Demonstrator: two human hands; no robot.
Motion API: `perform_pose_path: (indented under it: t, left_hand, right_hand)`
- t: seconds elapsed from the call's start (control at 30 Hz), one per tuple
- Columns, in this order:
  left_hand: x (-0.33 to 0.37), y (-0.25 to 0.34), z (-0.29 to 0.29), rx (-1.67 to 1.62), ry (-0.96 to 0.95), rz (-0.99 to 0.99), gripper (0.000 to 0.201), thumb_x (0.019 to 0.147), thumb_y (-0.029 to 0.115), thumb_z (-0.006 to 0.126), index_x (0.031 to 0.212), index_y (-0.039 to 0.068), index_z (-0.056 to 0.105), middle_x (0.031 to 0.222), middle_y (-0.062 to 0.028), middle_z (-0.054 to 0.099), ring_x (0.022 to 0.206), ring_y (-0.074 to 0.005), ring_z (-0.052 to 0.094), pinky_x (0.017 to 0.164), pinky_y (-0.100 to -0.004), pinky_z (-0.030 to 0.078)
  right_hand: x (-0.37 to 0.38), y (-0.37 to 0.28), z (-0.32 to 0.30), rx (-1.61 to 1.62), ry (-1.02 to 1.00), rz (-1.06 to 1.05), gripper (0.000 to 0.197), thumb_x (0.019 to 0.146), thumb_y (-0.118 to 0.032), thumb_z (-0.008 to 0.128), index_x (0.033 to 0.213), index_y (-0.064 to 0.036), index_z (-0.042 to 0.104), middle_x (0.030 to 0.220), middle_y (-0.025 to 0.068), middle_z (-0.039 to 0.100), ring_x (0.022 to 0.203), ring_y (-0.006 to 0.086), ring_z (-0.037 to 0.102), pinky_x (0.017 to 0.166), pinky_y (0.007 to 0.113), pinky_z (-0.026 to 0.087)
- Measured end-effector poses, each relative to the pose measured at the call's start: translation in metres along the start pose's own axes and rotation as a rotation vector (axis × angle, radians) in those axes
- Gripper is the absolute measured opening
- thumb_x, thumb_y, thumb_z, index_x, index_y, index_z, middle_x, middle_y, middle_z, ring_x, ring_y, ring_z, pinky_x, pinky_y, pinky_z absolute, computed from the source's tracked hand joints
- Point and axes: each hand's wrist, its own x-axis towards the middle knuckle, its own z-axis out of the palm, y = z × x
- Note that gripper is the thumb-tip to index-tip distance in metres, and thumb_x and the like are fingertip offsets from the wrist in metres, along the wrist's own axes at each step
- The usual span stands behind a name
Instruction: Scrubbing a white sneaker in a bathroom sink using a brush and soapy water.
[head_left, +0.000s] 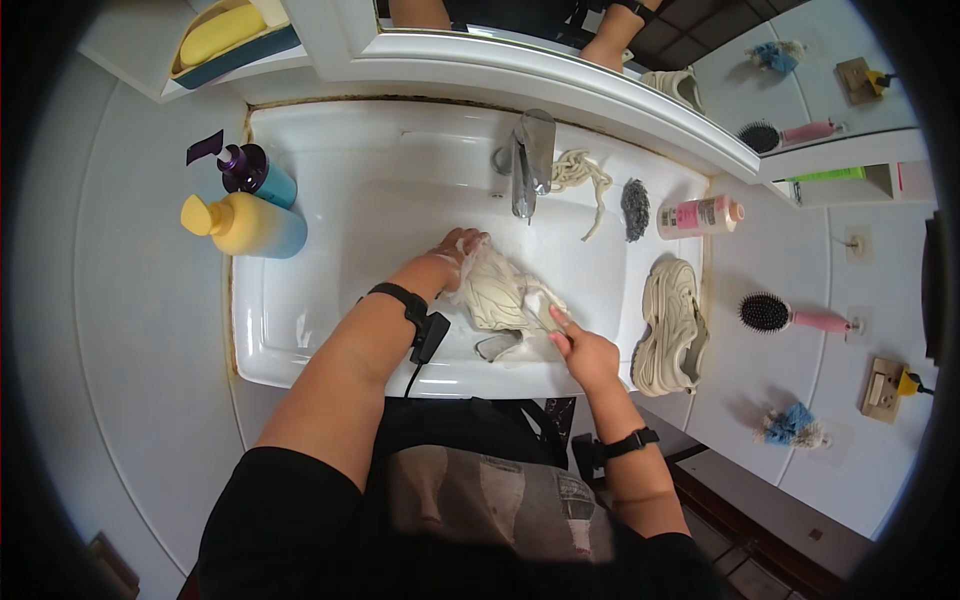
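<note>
A soapy cream sneaker (492, 288) lies tilted in the white sink (340, 290), its laces out and its tongue hanging toward the front rim. My left hand (458, 258), with suds on it, is closed on the sneaker's left end. At the sneaker's opening, my right hand (590, 355) grips what looks like a small white brush (537, 303), partly hidden by the fingers and the shoe. A second cream sneaker (671, 328) rests on its side along the sink's right edge.
The metal tap (531, 165) stands behind the sneaker. Cream shoelaces (580, 180), a grey steel-wool pad (635, 210) and a pink-labelled bottle (698, 216) lie right of it. Two pump bottles, yellow-blue (250, 225) and purple-teal (258, 176), stand at left. A mirror cabinet (560, 75) overhangs the back.
</note>
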Motion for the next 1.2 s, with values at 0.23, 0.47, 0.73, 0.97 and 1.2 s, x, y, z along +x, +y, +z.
perform_pose_path:
  t: [0.23,0.47,0.73,0.97,1.2]
  left_hand:
    - [0.007,-0.019,0.014,-0.223,0.116,0.052,0.124,0.042,0.014,0.087,0.140,0.012,0.012,0.143,-0.0127,0.021,0.131,-0.0287,0.025,0.110,-0.0312,0.024]
    - [-0.005,-0.024,0.017,-0.158,0.034,-0.067,0.114,0.055,0.020,0.081,0.142,0.015,0.008,0.147,-0.0092,0.015,0.132,-0.0284,0.028,0.109,-0.0318,0.026]
    - [0.011,-0.050,0.059,-0.231,0.094,-0.143,0.118,0.049,0.025,0.085,0.140,0.010,0.012,0.140,-0.0160,0.030,0.127,-0.0306,0.034,0.105,-0.0318,0.032]
    - [0.007,-0.044,0.060,-0.317,-0.010,-0.275,0.115,0.052,0.028,0.083,0.140,0.010,0.012,0.140,-0.0171,0.030,0.125,-0.0310,0.036,0.104,-0.0325,0.033]
    - [-0.041,0.003,0.026,-0.141,-0.090,-0.320,0.040,0.069,0.016,0.065,0.106,0.002,0.061,0.108,-0.0175,0.061,0.102,-0.0282,0.058,0.087,-0.0348,0.047]
  right_hand:
    - [0.077,-0.099,-0.011,0.013,-0.023,-0.128,0.038,0.087,-0.045,0.047,0.125,-0.0404,0.047,0.086,0.0088,0.065,0.078,0.0279,0.063,0.066,0.040,0.048]
    - [0.041,-0.038,-0.003,0.025,0.059,-0.135,0.041,0.087,-0.047,0.048,0.127,-0.0408,0.046,0.086,0.0088,0.066,0.075,0.0263,0.063,0.064,0.038,0.048]
    - [0.023,-0.032,-0.005,0.000,0.033,-0.076,0.040,0.088,-0.048,0.046,0.127,-0.0404,0.046,0.081,0.0100,0.065,0.074,0.0279,0.063,0.063,0.039,0.048]
    - [0.075,-0.103,-0.009,-0.031,-0.084,-0.200,0.039,0.090,-0.043,0.044,0.129,-0.0399,0.043,0.086,0.0079,0.066,0.077,0.0253,0.064,0.065,0.040,0.048]
    - [0.001,-0.005,-0.005,-0.036,0.044,-0.055,0.042,0.086,-0.049,0.048,0.127,-0.0405,0.046,0.075,0.0078,0.066,0.068,0.0281,0.063,0.059,0.038,0.048]
